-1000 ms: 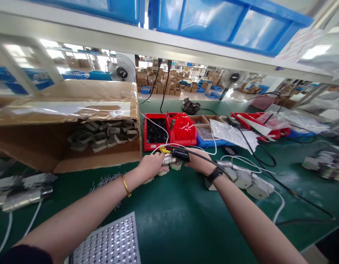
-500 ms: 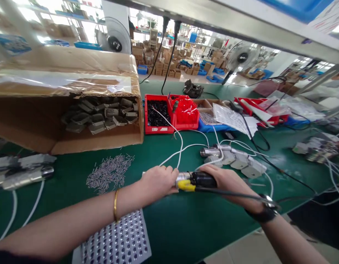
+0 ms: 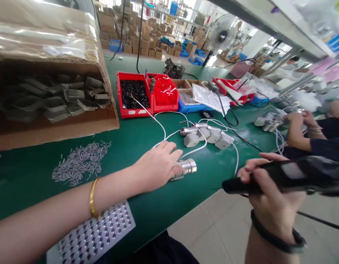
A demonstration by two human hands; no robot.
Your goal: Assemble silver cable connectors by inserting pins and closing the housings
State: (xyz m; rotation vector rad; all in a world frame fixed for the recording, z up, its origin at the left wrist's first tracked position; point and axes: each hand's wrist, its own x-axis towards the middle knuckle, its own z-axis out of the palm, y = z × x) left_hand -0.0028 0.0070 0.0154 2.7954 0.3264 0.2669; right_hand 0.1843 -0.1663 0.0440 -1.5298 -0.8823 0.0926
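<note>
My left hand (image 3: 157, 168) is closed over a shiny metal cylindrical fitting (image 3: 189, 166) lying on the green bench; its ringed end sticks out past my thumb. White cable (image 3: 161, 126) runs out from beneath those fingers. Off the bench's front edge, my right hand (image 3: 277, 196) grips a black hand-held power tool (image 3: 298, 174), blurred, its exact kind unclear. Just behind the fitting stands a row of similar metal cylinders with light grey housings (image 3: 207, 135). Small metal pins (image 3: 81, 161) are heaped left of my left hand.
A carton (image 3: 110, 95) of grey housings stands at the left. Red bins hold black parts (image 3: 133, 94) and red parts (image 3: 165, 91). A plate of round studs (image 3: 95, 233) lies under my left forearm. Another person's hands (image 3: 298, 126) work at the right.
My right hand has swung the black tool away from the fitting, right and toward me. My left hand stays on the fitting. The view has turned right and down.
</note>
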